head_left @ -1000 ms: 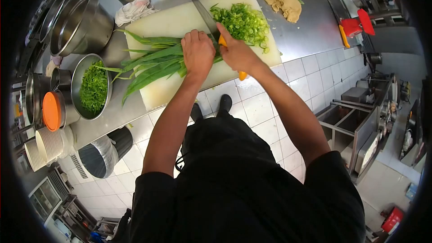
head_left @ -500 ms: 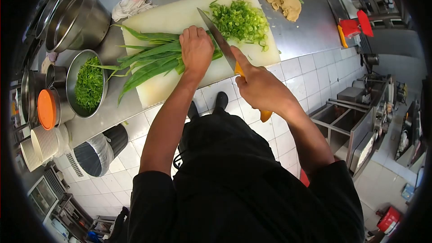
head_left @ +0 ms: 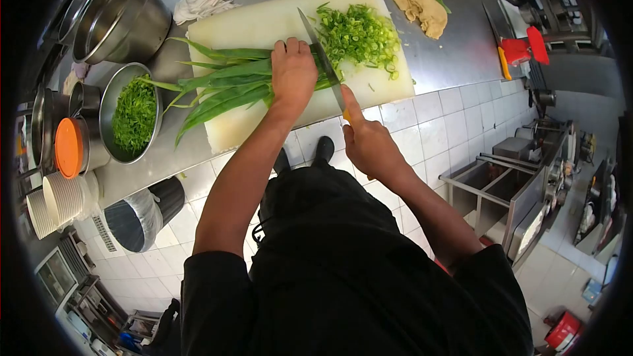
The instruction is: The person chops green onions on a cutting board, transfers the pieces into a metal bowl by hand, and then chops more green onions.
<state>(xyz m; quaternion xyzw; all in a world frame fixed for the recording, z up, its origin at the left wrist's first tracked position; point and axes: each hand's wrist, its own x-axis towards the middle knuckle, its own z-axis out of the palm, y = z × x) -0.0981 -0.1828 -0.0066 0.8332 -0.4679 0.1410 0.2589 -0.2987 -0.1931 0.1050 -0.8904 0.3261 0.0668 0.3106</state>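
Note:
My left hand (head_left: 293, 72) presses down on a bunch of long green onions (head_left: 227, 89), its fingers curled over them on the white cutting board (head_left: 250, 16). In my right hand (head_left: 369, 142) is the yellow handle of a long knife (head_left: 322, 53), with the index finger stretched along the blade. The blade lies across the right end of the bunch, just right of my left hand. Sliced green onion (head_left: 359, 36) is heaped at the board's right side, beside the blade.
A steel bowl of chopped greens (head_left: 134, 115) sits left of the board, near an orange lid (head_left: 68, 148) and large steel pots (head_left: 122, 16). A crumpled white cloth (head_left: 203, 0) lies behind. To the right are a tan lump (head_left: 422, 12) and a red object (head_left: 527, 46).
My right hand and the knife handle have moved slightly left and down, and the blade is now further over the cut end of the bunch. The whole view has shifted slightly.

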